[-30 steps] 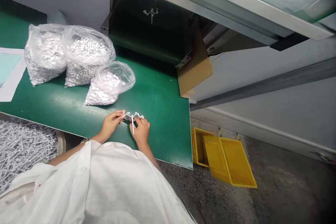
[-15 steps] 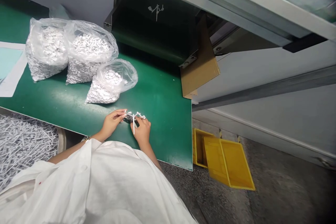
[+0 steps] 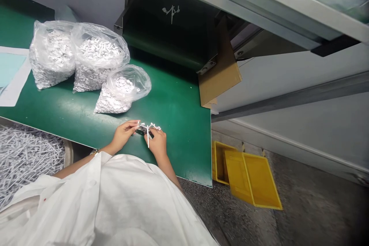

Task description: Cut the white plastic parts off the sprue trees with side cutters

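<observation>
Near the green desk's (image 3: 184,134) front edge, the left hand (image 3: 123,133) is pinching a branched white plastic piece (image 3: 148,138), the right hand (image 3: 159,142) gripping a dark tool (image 3: 140,131), both with closed fingers.

Bags of white parts (image 3: 100,54), a workbench (image 3: 184,130) and yellow crates (image 3: 263,180) show a workshop
</observation>
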A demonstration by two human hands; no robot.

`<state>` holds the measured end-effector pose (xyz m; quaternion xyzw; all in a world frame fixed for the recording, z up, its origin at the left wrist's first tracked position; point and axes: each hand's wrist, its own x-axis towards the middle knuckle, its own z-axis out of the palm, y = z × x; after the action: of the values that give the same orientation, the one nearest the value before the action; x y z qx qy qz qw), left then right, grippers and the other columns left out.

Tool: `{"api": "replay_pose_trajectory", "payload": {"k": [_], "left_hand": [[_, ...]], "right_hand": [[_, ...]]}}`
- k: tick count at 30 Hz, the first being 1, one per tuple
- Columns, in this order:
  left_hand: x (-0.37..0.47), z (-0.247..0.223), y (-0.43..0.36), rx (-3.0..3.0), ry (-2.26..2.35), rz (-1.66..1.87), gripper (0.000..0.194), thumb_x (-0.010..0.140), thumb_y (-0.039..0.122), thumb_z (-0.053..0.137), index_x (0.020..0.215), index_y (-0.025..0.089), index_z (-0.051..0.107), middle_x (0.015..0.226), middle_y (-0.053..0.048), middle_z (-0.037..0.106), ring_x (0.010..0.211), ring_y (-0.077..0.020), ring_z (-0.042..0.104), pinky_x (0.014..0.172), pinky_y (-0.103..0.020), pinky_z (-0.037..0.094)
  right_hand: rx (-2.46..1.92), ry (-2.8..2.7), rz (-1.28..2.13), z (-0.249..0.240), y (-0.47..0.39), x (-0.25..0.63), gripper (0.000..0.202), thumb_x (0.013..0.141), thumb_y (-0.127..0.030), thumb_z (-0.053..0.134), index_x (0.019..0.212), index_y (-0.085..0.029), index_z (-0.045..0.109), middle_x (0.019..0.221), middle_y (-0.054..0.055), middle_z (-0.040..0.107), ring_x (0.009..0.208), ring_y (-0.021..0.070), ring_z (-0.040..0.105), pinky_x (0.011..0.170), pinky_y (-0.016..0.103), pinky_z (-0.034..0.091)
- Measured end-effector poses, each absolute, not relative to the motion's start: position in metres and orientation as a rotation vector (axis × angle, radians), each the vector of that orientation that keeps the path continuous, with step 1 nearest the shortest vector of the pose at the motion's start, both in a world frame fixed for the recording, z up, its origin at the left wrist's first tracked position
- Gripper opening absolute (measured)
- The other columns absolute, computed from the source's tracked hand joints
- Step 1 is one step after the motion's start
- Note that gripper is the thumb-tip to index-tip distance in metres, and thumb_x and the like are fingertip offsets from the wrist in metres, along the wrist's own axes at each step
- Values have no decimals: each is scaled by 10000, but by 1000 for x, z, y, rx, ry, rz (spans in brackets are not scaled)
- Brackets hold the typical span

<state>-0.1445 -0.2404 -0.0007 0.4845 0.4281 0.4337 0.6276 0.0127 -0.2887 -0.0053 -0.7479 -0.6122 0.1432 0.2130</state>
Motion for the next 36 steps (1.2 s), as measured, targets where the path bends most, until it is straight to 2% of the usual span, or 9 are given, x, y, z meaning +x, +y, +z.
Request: {"api": "replay_pose_trajectory", "payload": {"k": [9,15,24,27,29,33,36], "left_hand": [[-145,-5,-240,1173,990,955,232,760,378,672,821,157,705,1113,-108,670,906,-198,639,615,-256,526],[-144,-6,-239,1156,951,934,253,750,385,682,838,148,664,1131,-120,658,901,-191,639,645,-263,509],[-142,-3,-240,1111,949,943,242,770,385,668,828,154,625,1143,-114,651,928,-186,620,674,-266,498],[-145,-1,-238,1140,941,959,232,782,375,659,861,161,618,1109,-103,649,862,-165,623,657,-262,507],[-151,8,-232,1248,913,1009,227,789,364,655,900,169,623,1073,-94,638,815,-152,622,655,-269,521],[-171,46,-213,1736,882,1170,158,825,301,631,938,191,643,1015,-78,618,848,-152,617,711,-275,533],[-188,78,-195,2060,1004,1329,203,832,291,634,1019,212,619,976,-55,628,784,-134,614,740,-282,528]], "right_hand": [[-2007,-1774,201,-15,-292,16,199,747,-213,620,931,-202,694,924,65,702,915,221,580,818,331,340],[-1944,-1776,108,-14,-294,16,98,767,-215,583,792,-207,678,751,20,657,742,164,566,751,297,326],[-1916,-1686,171,-13,-294,16,86,750,-176,567,768,-202,647,754,7,644,717,144,547,739,281,319],[-1847,-1745,189,-11,-299,15,67,753,-171,568,762,-199,628,747,4,628,736,145,538,745,282,313],[-1785,-1808,211,-10,-304,13,59,755,-165,567,761,-200,615,745,-2,613,746,143,527,754,284,306],[-1692,-1955,241,-7,-308,8,72,760,-154,563,776,-207,608,765,-6,596,762,141,500,783,297,288],[-1686,-1990,258,-4,-307,7,78,764,-155,558,790,-209,608,785,0,587,776,148,490,786,302,284]]}}
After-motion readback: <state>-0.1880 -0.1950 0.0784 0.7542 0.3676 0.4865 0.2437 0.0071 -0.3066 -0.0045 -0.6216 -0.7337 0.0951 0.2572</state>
